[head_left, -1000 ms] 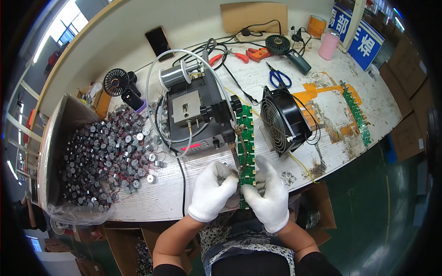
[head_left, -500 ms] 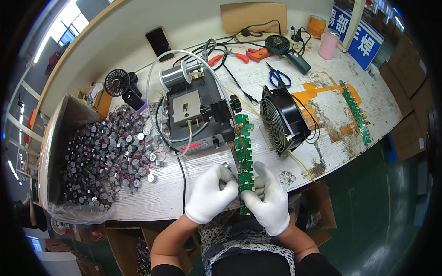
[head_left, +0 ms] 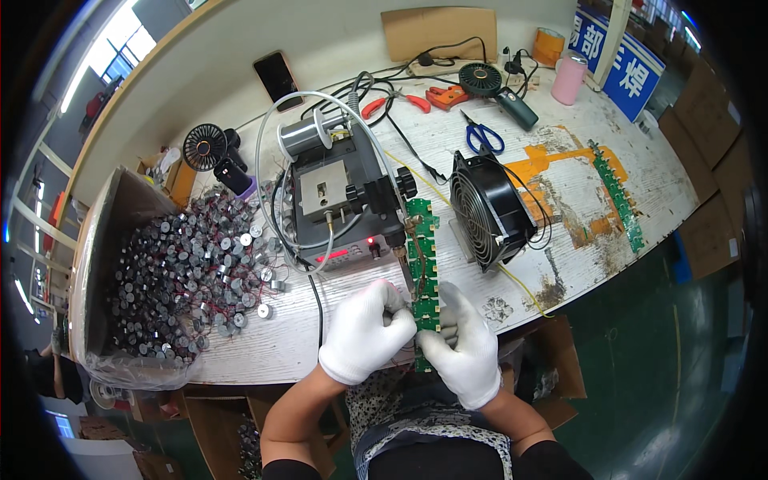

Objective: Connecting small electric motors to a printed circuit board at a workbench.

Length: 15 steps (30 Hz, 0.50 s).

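Left hand [head_left: 366, 330] in a white glove curled shut on the near end of a long green circuit board strip [head_left: 424, 264] | right hand [head_left: 466, 344], gloved too, gripped the same end from the other side | strip lay on the workbench [head_left: 240, 352] between soldering machine [head_left: 336, 200] and black fan [head_left: 488, 210] | small grey round parts [head_left: 184, 276] heaped to the left.

left hand [head_left: 366, 332] + right hand [head_left: 464, 344] | both gripping green circuit-board strip [head_left: 423, 264] | bench edge

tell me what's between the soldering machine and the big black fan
A long green circuit board lies between the soldering machine and the fan, seen in the head view.
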{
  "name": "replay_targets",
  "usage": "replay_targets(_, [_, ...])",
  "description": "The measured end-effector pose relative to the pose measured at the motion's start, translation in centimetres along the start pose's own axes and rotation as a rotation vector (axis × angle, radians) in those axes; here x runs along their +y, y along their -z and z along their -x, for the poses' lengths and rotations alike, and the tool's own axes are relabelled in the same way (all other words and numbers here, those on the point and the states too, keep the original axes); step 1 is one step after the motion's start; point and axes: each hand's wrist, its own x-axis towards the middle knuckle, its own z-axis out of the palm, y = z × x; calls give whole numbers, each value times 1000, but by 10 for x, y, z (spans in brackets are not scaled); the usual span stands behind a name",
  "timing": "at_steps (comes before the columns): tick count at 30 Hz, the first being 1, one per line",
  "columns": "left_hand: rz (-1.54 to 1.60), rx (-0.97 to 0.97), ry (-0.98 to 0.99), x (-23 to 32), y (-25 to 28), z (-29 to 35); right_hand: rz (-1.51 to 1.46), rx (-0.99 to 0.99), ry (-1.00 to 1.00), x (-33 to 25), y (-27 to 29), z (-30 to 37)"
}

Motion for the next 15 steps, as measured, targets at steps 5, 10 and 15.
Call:
replay_targets(5, [-20, 0, -20, 0, 1, -5, 41, 5, 69, 3, -1, -3])
replay_targets(10, [-38, -13, 29, 7, 3, -6, 36, -5, 31, 2, 0, -3])
replay_targets(15, [-26, 9, -21, 7, 3, -5, 54, 13, 123, 0, 1, -1])
